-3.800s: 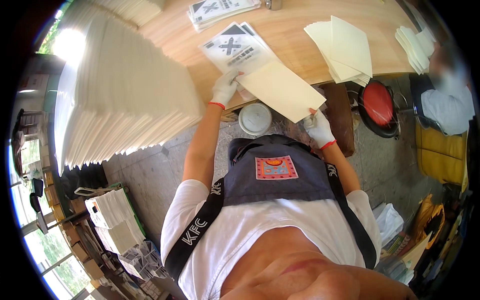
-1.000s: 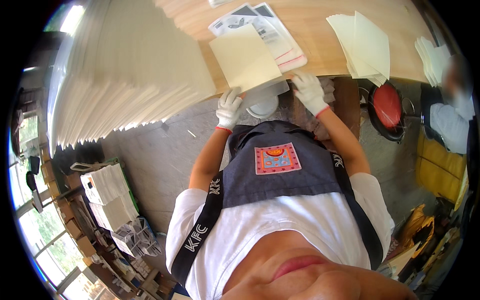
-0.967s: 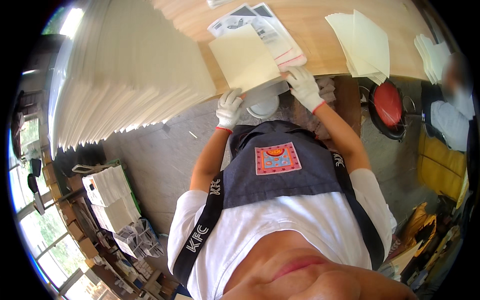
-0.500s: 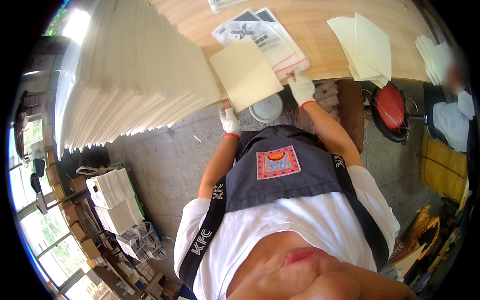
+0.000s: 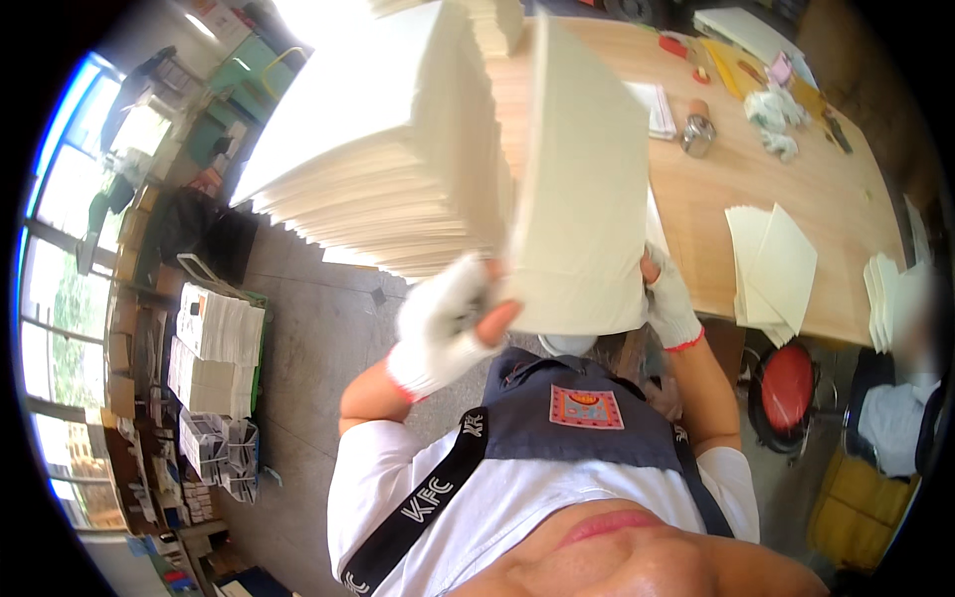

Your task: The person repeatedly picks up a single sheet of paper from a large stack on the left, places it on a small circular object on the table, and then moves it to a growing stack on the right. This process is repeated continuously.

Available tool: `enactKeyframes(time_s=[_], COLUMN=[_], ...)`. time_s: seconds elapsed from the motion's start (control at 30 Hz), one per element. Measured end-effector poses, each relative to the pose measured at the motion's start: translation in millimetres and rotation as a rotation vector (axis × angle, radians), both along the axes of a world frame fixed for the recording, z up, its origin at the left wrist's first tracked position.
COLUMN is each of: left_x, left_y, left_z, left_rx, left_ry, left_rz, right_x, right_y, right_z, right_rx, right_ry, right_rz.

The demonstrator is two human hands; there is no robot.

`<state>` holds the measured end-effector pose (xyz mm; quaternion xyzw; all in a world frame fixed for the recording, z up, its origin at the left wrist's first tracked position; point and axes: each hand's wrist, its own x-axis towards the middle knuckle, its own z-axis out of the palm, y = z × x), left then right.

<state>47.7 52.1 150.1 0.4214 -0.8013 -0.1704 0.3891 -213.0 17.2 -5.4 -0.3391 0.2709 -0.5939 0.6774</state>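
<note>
Upright in front of me stands a bundle of cream paper sheets [image 5: 582, 189], raised over the table's near edge and blurred along its left side. My left hand [image 5: 443, 323], in a white glove with bare fingertips, is closed at the bundle's lower left corner, the thumb against it. My right hand [image 5: 672, 303], gloved the same way, grips the lower right edge. Just left of the bundle rises a tall stack of cream paper [image 5: 338, 129]. Behind the bundle, a white printed packet [image 5: 657, 109] is partly hidden.
On the wooden table [image 5: 696, 229] lie fanned cream sheets [image 5: 781, 269], a metal jar [image 5: 698, 134] and crumpled white gloves [image 5: 776, 109]. Below its edge stands a red-seated stool [image 5: 786, 388]. Another person's blurred hand [image 5: 920, 308] is at far right. Paper bundles [image 5: 214, 343] fill a cart at left.
Both hands have come up from the table's edge, and the cream paper is now raised upright between them. The view has shifted, showing more of the table's far side.
</note>
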Motion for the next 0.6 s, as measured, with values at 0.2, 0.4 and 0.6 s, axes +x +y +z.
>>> enactKeyframes(time_s=[0.2, 0.4, 0.6], left_x=[73, 161, 142], left_y=[-22, -69, -74], left_z=[97, 99, -2], left_rx=[-0.36, 0.034, -0.331], left_ry=[0.491, -0.346, 0.835], left_rz=[0.457, 0.708, 0.429], right_x=[90, 135, 86], right_y=[-77, -122, -97], right_z=[187, 206, 152], right_rx=[-0.439, -0.218, -0.255], right_ry=[0.232, 0.486, 0.098], right_rz=[0.027, 0.28, 0.163])
